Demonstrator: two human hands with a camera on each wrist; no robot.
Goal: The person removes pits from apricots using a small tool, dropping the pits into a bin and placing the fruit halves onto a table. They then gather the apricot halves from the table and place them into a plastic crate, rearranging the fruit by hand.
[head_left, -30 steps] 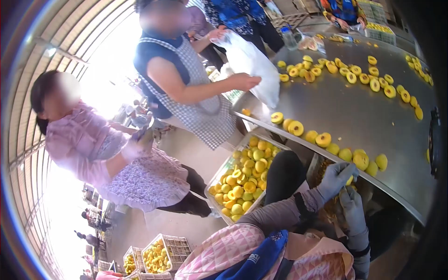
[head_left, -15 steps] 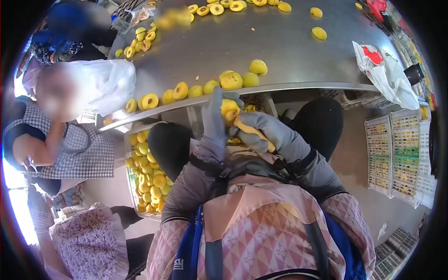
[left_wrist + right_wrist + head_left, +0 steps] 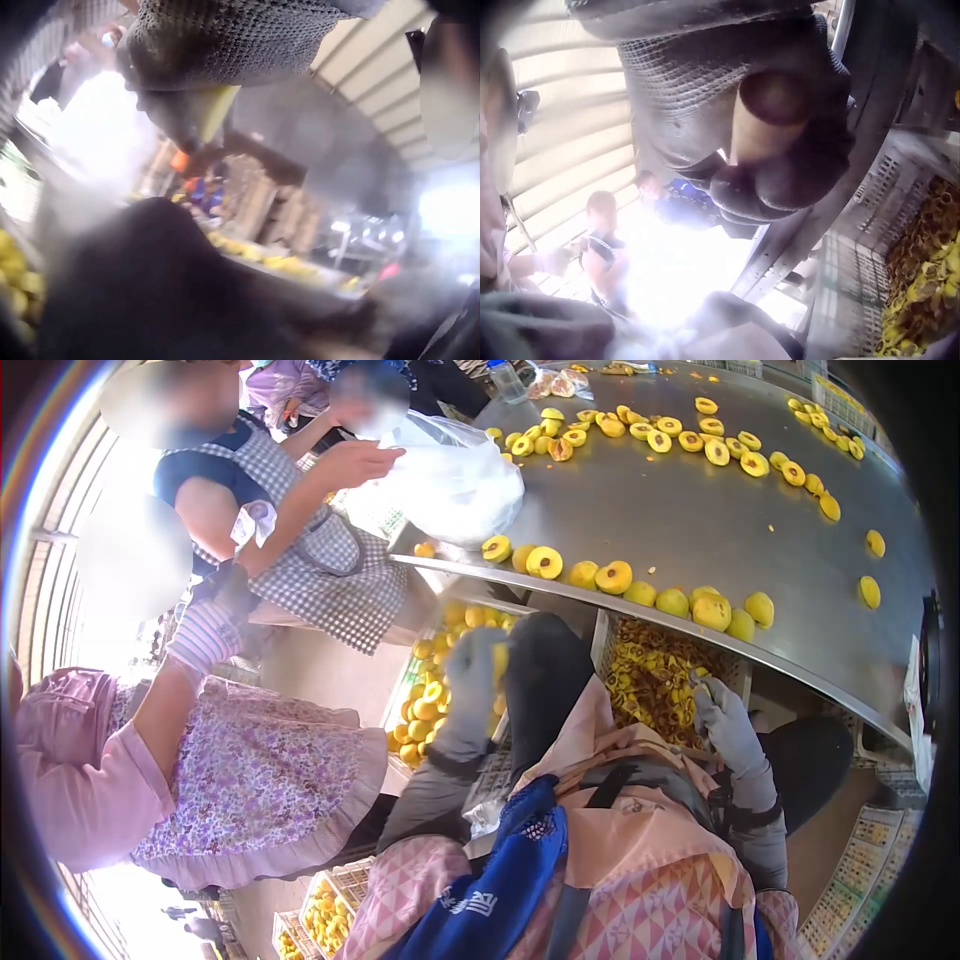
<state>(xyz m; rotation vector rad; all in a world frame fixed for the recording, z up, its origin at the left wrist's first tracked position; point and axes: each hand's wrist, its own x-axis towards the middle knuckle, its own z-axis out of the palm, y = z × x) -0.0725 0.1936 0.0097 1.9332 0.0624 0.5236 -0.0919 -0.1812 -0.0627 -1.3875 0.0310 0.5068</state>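
Note:
My gloved left hand (image 3: 468, 678), blurred, holds a yellow fruit piece (image 3: 501, 660) above a crate of yellow fruit (image 3: 424, 705). In the left wrist view a yellow wedge (image 3: 217, 111) shows under the glove (image 3: 232, 46); the fingertips are unclear. The gloved right hand (image 3: 730, 732) is beside a crate of peels and scraps (image 3: 655, 678). Its fingers curl round a pale wooden handle (image 3: 759, 131) in the right wrist view, where the glove (image 3: 686, 101) hides the rest of the tool.
Halved fruit (image 3: 612, 577) and whole fruit (image 3: 711, 612) line the near edge of the metal table (image 3: 640, 480); more halves are scattered farther back. At the left, a person in a checked apron (image 3: 325, 585) holds a plastic bag (image 3: 455, 490), and another person in a floral apron (image 3: 250, 770) stands close.
The hands were together at the table edge over a fruit. Now they are apart: the left has moved left over the fruit crate, the right remains by the scraps. The head view has turned left.

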